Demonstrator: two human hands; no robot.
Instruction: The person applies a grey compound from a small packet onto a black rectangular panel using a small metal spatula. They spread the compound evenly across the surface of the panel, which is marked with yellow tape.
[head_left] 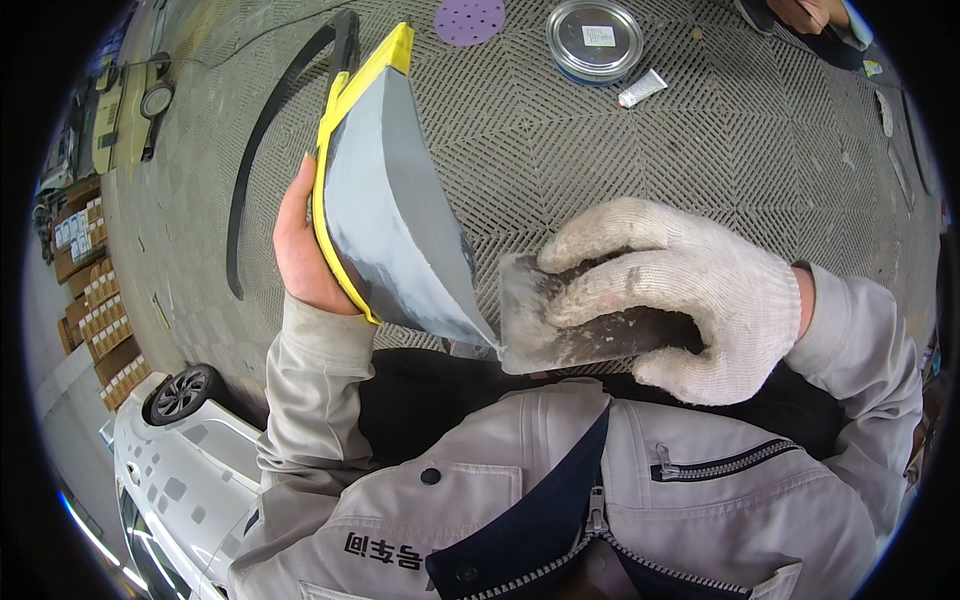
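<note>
My bare left hand (307, 250) grips the taped edge of a curved car body part (375, 200). The part is patchy light and dark grey, with yellow masking tape (343, 103) along its left edge and top. My right hand (690, 290), in a dusty white knit glove, is closed on a flat rectangular pad (525, 320) smeared with pale grey; whether it is a sanding block or a spreader I cannot tell. The pad's left edge is at the part's lower right tip, touching it or very near. My right fingers hide much of the pad.
Beyond the part lie a purple perforated sanding disc (470, 20), a lidded round can (594, 42) and a small white tube (642, 89) on the grey grid floor. A black curved strip (245, 190) lies left. Another person's hand (800, 14) shows top right; a white car (190, 460) stands lower left.
</note>
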